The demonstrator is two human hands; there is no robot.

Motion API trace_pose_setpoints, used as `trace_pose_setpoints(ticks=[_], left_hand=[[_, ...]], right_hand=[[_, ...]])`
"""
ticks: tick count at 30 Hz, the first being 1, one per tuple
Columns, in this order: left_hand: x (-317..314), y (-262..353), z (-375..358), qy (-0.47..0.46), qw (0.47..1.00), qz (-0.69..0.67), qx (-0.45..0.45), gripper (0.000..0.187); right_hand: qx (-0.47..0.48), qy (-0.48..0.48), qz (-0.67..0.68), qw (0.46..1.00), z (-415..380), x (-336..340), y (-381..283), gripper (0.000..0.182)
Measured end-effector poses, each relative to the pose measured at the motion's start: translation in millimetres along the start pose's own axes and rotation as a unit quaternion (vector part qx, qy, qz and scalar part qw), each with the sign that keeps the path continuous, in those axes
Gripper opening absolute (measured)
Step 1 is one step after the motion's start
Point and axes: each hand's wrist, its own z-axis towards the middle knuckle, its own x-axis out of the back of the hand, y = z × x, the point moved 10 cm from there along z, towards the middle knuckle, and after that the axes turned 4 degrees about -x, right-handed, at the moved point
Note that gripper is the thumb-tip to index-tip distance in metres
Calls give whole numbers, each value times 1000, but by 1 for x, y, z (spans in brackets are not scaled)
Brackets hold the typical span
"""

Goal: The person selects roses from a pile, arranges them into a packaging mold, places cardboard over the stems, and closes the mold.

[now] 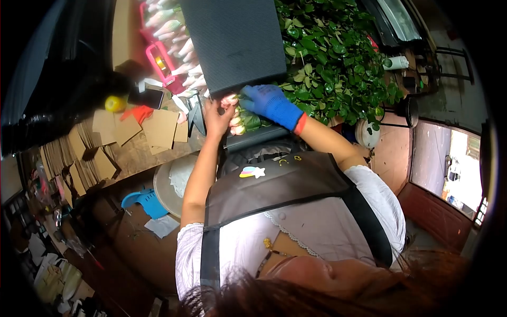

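Pink roses (236,127) lie in a short row just in front of me, heads to the left and leaves (252,122) to the right. My bare left hand (215,119) is at the upper heads, its fingers closed around a pink rose (229,100). A blue knit glove with an orange cuff covers my right hand (270,105). Its fingers curl over the leafy side just below that rose's head, and the stem there is hidden. Directly beyond both hands stands a dark ribbed panel (235,45).
Leafy stems (330,63) pile up right of the panel, and white-wrapped flower heads (182,50) line its left. On the left bench are a pink tape dispenser (161,68), a phone (146,98), a yellow round object (113,103) and cardboard pieces (160,127). A blue plastic basket (148,202) sits below.
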Motion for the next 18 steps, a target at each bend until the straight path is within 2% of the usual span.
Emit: trace_pose_setpoints(ticks=[1,6,8,9,12,15,18], left_hand=[[-2,0,-2,-15,998,-42,39,41],[2,10,-3,-13,1000,22,-11,38],[5,19,-6,9,998,32,-47,36],[5,25,-8,8,1000,-9,-15,35],[4,23,-9,7,999,0,-31,35],[4,12,-8,1,998,47,-32,35],[3,13,-8,1,998,51,-37,33]], right_hand=[[-8,-5,-18,1000,5,-7,4,37],[-17,-6,-54,998,15,-7,-3,34],[2,37,-47,998,13,-6,-9,29],[12,57,-44,997,12,-6,-11,27],[-6,12,-99,995,23,-25,-13,20],[-25,-94,-151,984,33,-40,-21,32],[-4,-77,-148,986,26,-19,-42,36]])
